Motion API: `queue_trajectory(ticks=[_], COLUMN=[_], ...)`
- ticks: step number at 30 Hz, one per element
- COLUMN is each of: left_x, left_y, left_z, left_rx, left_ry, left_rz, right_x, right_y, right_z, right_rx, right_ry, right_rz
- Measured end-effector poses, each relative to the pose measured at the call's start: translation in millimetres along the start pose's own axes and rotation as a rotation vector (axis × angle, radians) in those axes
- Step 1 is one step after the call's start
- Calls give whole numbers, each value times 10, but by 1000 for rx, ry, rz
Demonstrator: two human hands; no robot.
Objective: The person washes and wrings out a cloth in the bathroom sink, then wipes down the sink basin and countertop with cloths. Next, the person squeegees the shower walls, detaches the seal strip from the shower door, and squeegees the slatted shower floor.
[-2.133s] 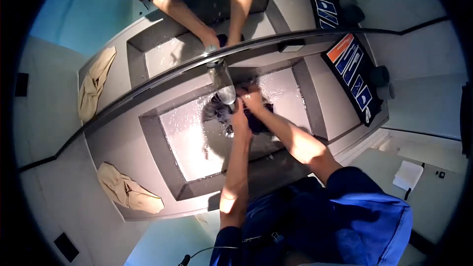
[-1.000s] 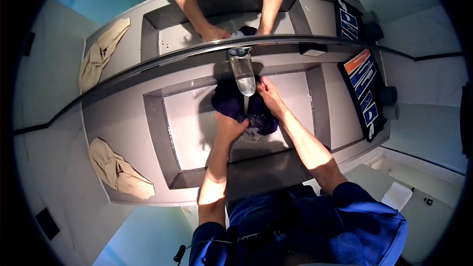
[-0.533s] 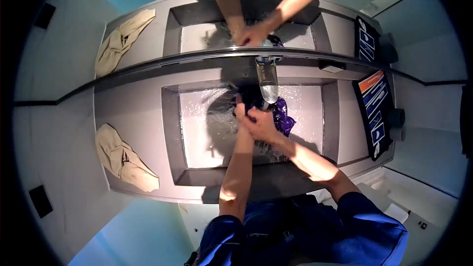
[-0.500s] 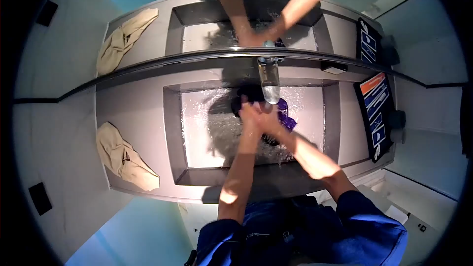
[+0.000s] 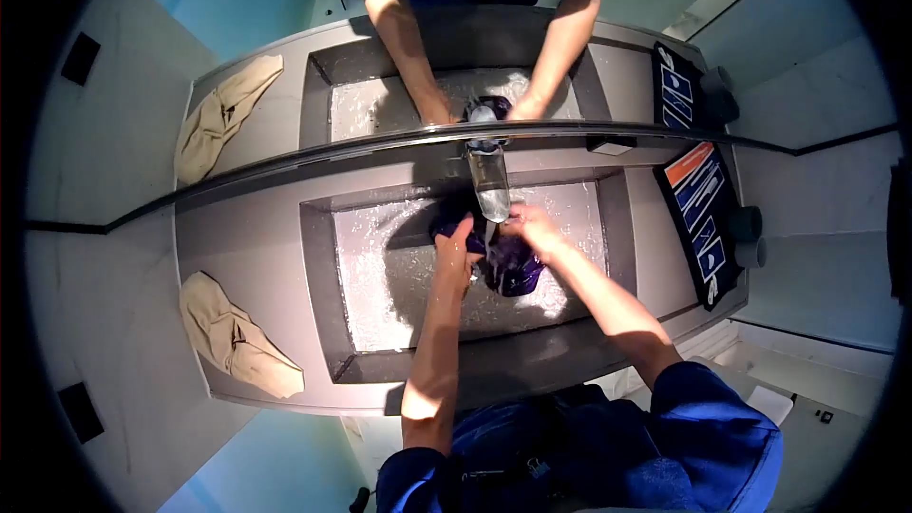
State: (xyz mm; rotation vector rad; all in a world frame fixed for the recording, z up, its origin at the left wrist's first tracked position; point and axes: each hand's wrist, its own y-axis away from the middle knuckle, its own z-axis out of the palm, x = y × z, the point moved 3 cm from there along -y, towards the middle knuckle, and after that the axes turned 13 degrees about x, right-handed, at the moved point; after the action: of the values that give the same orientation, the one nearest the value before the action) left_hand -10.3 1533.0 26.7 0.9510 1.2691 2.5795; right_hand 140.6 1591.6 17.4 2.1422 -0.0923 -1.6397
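Note:
A dark purple cloth (image 5: 514, 268) hangs between my two hands, under the water running from the faucet (image 5: 491, 192). My left hand (image 5: 456, 255) grips the cloth's left part, fingers wrapped round it. On the other side of the stream, my right hand (image 5: 534, 231) is closed on the cloth's upper right edge, slightly blurred. Below them lies the wide rectangular sink (image 5: 328, 296), wet and covered with splashes.
A crumpled beige cloth (image 5: 237, 334) lies on the counter at the left. To the right are a black tray (image 5: 700, 218) of packaged items and two cups (image 5: 748, 237). Behind the faucet stands a mirror (image 5: 247, 85) with a small box (image 5: 610, 145) near its lower edge.
My hands have moved apart from being pressed together, and the purple cloth is now spread between them under the stream. The view has shifted slightly.

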Motion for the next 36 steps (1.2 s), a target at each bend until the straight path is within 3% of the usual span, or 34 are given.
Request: queue_trajectory(ticks=[2,3,4,6,7,8,10,11,12,13,15,17,18,19,20,22,24,25,26,27,28,31,32,34,36], left_x=[-126,-273,-393,-646,-682,-849,-630,-532,-496,-551,-458,-289,-385,-205,-171,-6,222,211,183,96,1,-588,-636,-743,-742], left_y=[183,118,-94,-486,-366,-547,171,307,18,-459,-353,-224,-274,11,-139,-164,216,231,309,435,503,398,452,433,8], left_z=[-24,-76,-156,-287,-166,-176,231,283,178,-18,-252,-99,-72,69,-72,-137,83,-2,-39,-160,-184,-88,110,262,211], left_rx=[-115,-59,-81,-120,-300,-135,121,117,203,286,188,132,252,-59,-87,24,87,-112,-309,-90,-88,-179,-97,-150,-206], left_ry=[226,288,322,400,600,394,270,-79,-354,-621,-585,-45,156,415,546,497,439,434,431,272,229,131,-204,-206,-504], left_rz=[-68,-125,-120,-118,-209,-100,-137,15,242,468,570,161,-170,-281,-235,-47,107,114,126,376,361,447,386,980,776], right_x=[-293,-324,-383,-650,-585,-508,455,274,512,204,-283,-278,-217,-364,-313,-281,-281,-282,-208,-273,-222,-1155,-1372,-1764,-1954], right_y=[-162,-190,-41,532,503,435,-517,-387,-411,-50,355,-10,-122,-124,-76,149,250,302,188,137,85,728,885,1047,1033], right_z=[-216,-199,-34,347,370,368,139,226,386,574,771,586,429,347,344,410,401,393,346,271,205,53,15,-188,-446], right_rx=[156,357,295,-20,64,143,480,411,393,312,168,197,211,219,45,-319,-153,-31,-4,93,194,103,139,282,408], right_ry=[-437,-255,38,367,500,629,181,-238,-148,-2,310,367,-108,-150,-471,-85,302,498,702,587,404,383,387,349,392], right_rz=[212,31,-136,-701,-563,-423,-578,-76,-161,-282,-436,-224,114,94,98,-85,-431,-577,-297,-405,-538,-686,-717,-811,-786])
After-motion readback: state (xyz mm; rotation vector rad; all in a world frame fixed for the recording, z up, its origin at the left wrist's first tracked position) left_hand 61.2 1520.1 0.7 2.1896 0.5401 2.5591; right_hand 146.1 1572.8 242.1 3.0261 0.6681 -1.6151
